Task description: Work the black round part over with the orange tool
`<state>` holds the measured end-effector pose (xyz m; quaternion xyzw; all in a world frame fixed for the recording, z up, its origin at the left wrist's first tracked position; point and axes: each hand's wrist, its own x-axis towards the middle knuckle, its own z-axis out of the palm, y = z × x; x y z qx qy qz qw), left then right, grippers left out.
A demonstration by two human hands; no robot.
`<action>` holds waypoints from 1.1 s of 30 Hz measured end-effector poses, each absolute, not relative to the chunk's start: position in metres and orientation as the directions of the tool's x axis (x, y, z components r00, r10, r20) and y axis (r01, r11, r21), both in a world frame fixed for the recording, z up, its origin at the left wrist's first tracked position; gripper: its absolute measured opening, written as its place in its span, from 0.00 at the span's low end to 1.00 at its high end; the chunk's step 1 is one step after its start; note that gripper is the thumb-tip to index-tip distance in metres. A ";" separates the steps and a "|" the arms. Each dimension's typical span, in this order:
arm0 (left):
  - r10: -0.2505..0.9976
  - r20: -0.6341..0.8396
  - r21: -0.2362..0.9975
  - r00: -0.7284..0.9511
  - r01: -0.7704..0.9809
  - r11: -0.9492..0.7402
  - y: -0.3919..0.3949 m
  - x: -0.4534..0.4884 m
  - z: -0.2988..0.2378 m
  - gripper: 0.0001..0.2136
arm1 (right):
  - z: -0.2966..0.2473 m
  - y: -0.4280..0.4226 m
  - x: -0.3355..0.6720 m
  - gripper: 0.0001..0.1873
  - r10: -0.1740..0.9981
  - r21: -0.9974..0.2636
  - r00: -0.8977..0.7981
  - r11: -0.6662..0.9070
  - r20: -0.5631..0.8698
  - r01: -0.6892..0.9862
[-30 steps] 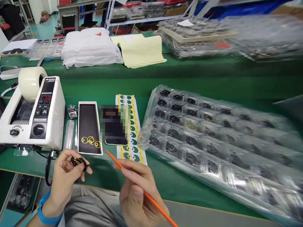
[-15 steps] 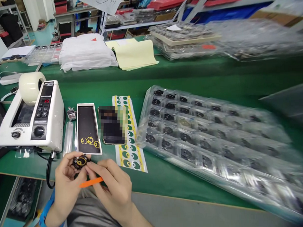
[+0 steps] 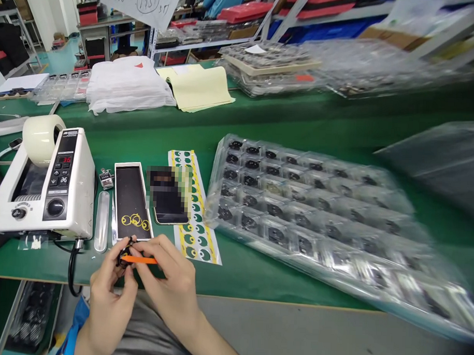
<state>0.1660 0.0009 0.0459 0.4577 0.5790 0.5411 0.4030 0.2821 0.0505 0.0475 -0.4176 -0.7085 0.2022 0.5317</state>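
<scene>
head view, left hand [image 3: 111, 287] pinching small black part [image 3: 124, 258], right hand [image 3: 171, 284] gripping orange stick [image 3: 140, 259] against it

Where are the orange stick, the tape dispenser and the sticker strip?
orange stick [image 3: 141, 259], head view, mid-shaft between the fingers.
tape dispenser [image 3: 70, 208], head view, white side of the housing.
sticker strip [image 3: 198, 238], head view, lower part of the strip.

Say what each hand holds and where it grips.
Left hand pinches a small round black part by its edge. Right hand holds a thin orange stick near its tip, against the part.
</scene>
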 end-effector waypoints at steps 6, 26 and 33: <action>0.968 0.176 0.963 -0.177 0.233 -0.133 0.003 0.157 0.038 0.23 | 0.048 0.061 0.287 0.09 0.811 -0.727 -0.188 0.582 0.555 0.365; 0.962 0.197 0.964 -0.192 0.215 -0.154 -0.001 0.165 0.050 0.22 | 0.050 0.056 0.288 0.07 0.728 -0.648 -0.146 0.670 0.670 0.364; 0.975 0.200 0.956 -0.092 0.238 -0.174 -0.002 0.160 0.045 0.24 | 0.049 0.057 0.287 0.08 0.739 -0.653 -0.161 0.659 0.654 0.373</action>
